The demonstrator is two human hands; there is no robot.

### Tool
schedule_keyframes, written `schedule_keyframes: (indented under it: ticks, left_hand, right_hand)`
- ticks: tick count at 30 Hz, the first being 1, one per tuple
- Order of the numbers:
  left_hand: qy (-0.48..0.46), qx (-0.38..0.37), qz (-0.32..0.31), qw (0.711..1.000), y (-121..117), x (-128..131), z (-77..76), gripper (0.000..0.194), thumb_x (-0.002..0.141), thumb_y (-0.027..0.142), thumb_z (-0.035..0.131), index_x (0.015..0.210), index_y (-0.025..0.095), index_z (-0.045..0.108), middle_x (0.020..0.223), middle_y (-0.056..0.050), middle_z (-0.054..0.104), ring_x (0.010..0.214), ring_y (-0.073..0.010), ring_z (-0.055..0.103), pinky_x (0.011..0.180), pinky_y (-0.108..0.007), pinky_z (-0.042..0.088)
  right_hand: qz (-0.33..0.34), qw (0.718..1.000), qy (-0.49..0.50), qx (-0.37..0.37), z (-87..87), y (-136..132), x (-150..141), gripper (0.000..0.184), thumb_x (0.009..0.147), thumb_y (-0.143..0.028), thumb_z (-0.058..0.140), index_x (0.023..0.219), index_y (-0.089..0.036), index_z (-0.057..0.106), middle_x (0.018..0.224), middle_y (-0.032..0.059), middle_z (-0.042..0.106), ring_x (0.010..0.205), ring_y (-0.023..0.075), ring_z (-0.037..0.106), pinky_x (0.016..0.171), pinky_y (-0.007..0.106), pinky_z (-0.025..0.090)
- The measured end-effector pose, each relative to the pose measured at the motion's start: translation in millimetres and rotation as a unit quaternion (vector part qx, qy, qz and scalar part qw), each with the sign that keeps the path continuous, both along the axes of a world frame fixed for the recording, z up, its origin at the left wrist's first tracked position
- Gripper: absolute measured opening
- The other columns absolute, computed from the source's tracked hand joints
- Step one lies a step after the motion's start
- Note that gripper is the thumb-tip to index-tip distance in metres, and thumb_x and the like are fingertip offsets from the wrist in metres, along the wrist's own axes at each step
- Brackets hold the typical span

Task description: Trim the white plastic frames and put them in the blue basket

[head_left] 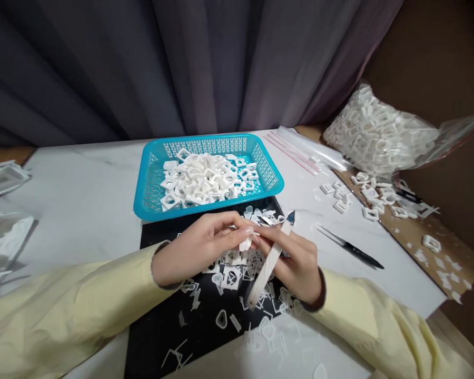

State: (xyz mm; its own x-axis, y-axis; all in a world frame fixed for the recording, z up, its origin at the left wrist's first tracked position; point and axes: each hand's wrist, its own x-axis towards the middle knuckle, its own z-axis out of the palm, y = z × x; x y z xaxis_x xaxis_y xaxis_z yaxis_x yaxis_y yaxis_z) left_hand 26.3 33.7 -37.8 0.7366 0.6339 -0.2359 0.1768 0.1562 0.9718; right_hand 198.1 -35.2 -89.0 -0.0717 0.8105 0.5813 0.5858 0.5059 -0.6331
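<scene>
My left hand [217, 239] is closed, pinching a small white plastic part [245, 243] between thumb and fingers. Beside it, my right hand [298, 258] is closed around a slim tool with a white-wrapped handle [269, 271] and a dark metal tip. Its fingertips meet the white part too. Whether the tool touches the part I cannot tell. Beneath both hands lies a black mat [154, 316], strewn with white square frames and thin scraps. One square piece with a round hole [231, 278] rests just below my left fingers.
A blue basket [142, 208] of white parts stands behind my hands. Tweezers [353, 248] with a black handle lie at right. A bulging clear bag [383, 131] of parts sits at the far right, near loose frames [371, 195]. Flat plastic bags [300, 145] lie behind; another bag [6, 237] is left.
</scene>
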Motion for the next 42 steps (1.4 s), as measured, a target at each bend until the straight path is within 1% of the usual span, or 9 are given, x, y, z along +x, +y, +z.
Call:
schedule_keyframes:
  ticks: [13, 27, 29, 31, 33, 36, 38, 40, 42]
  left_hand:
    - [0.012, -0.055, 0.007, 0.998, 4, 0, 2.6, 0.018, 0.087, 0.028, 0.053, 0.082, 0.017, 0.066, 0.093, -0.004, 0.065, 0.096, -0.0196, 0.061, 0.084, -0.029, 0.045]
    - [0.054, -0.018, -0.006, 0.998, 1, -1, 6.1, 0.02, 0.084, 0.033, 0.054, 0.083, 0.016, 0.065, 0.09, -0.006, 0.067, 0.094, -0.0238, 0.062, 0.083, -0.036, 0.048]
    - [0.058, 0.011, -0.009, 0.998, 1, -2, 10.6, 0.02, 0.085, 0.033, 0.053, 0.079, 0.017, 0.064, 0.092, -0.005, 0.068, 0.093, -0.0232, 0.063, 0.081, -0.035, 0.049]
    - [0.071, 0.11, 0.018, 0.991, 6, -6, 15.7, 0.023, 0.086, 0.034, 0.052, 0.072, 0.018, 0.061, 0.095, -0.005, 0.069, 0.094, -0.0223, 0.063, 0.081, -0.033, 0.049]
    - [0.099, 0.288, 0.091, 0.948, 18, -14, 19.2, 0.025, 0.088, 0.033, 0.05, 0.069, 0.019, 0.058, 0.102, -0.005, 0.068, 0.098, -0.0219, 0.061, 0.084, -0.033, 0.046]
    - [0.174, 0.535, 0.169, 0.81, 49, -30, 18.7, 0.016, 0.087, 0.032, 0.051, 0.079, 0.019, 0.057, 0.121, -0.008, 0.06, 0.114, -0.025, 0.051, 0.098, -0.038, 0.035]
    - [0.212, 0.591, 0.163, 0.761, 67, -40, 17.4, 0.018, 0.085, 0.036, 0.054, 0.084, 0.019, 0.056, 0.122, -0.009, 0.057, 0.116, -0.0271, 0.047, 0.097, -0.038, 0.034]
    - [0.234, 0.593, 0.171, 0.751, 75, -47, 18.7, 0.021, 0.085, 0.038, 0.055, 0.08, 0.018, 0.054, 0.111, -0.006, 0.059, 0.1, -0.0216, 0.053, 0.085, -0.031, 0.039]
    - [0.239, 0.594, 0.189, 0.744, 70, -50, 23.3, 0.029, 0.086, 0.037, 0.054, 0.066, 0.018, 0.047, 0.081, 0.002, 0.055, 0.073, -0.0115, 0.048, 0.069, -0.024, 0.037]
  right_hand:
    - [0.003, 1.0, 0.014, -0.01, -1.9, 0, 0, 0.022, 0.084, -0.014, 0.059, 0.105, -0.021, 0.064, 0.087, 0.003, 0.07, 0.074, 0.0117, 0.064, 0.068, 0.026, 0.055]
    - [0.002, 0.999, 0.019, -0.025, -1.3, -1, -2, 0.02, 0.084, -0.015, 0.061, 0.102, -0.02, 0.066, 0.086, 0.0034, 0.071, 0.071, 0.012, 0.065, 0.065, 0.025, 0.055]
    - [-0.002, 0.999, 0.024, -0.027, -2.0, -1, -2, 0.021, 0.084, -0.016, 0.06, 0.103, -0.021, 0.066, 0.087, 0.0031, 0.071, 0.07, 0.0123, 0.065, 0.065, 0.026, 0.055]
    - [-0.015, 0.999, 0.031, -0.027, -2.6, -1, -2, 0.023, 0.084, -0.015, 0.06, 0.105, -0.023, 0.065, 0.088, 0.003, 0.071, 0.072, 0.013, 0.065, 0.066, 0.028, 0.054]
    - [-0.031, 0.999, 0.039, -0.022, -2.9, 0, -1, 0.024, 0.084, -0.014, 0.059, 0.106, -0.022, 0.064, 0.091, 0.0038, 0.07, 0.077, 0.0139, 0.064, 0.069, 0.029, 0.054]
    - [-0.017, 0.999, 0.028, -0.022, -2.7, 3, 0, 0.021, 0.084, -0.015, 0.059, 0.104, -0.02, 0.063, 0.092, 0.0053, 0.069, 0.082, 0.0146, 0.064, 0.073, 0.03, 0.054]
    - [0.041, 0.999, -0.007, -0.034, -3.5, 5, 1, 0.018, 0.081, -0.022, 0.065, 0.098, -0.019, 0.065, 0.089, 0.0049, 0.069, 0.08, 0.0151, 0.064, 0.072, 0.03, 0.054]
    - [0.105, 0.992, -0.051, -0.053, -6.0, 7, 1, 0.023, 0.076, -0.028, 0.07, 0.096, -0.018, 0.066, 0.088, 0.0051, 0.07, 0.078, 0.0169, 0.064, 0.071, 0.031, 0.053]
    - [0.14, 0.984, -0.081, -0.075, -9.4, 9, 2, 0.027, 0.076, -0.029, 0.069, 0.1, -0.018, 0.066, 0.092, 0.0068, 0.07, 0.081, 0.0194, 0.063, 0.072, 0.035, 0.053]
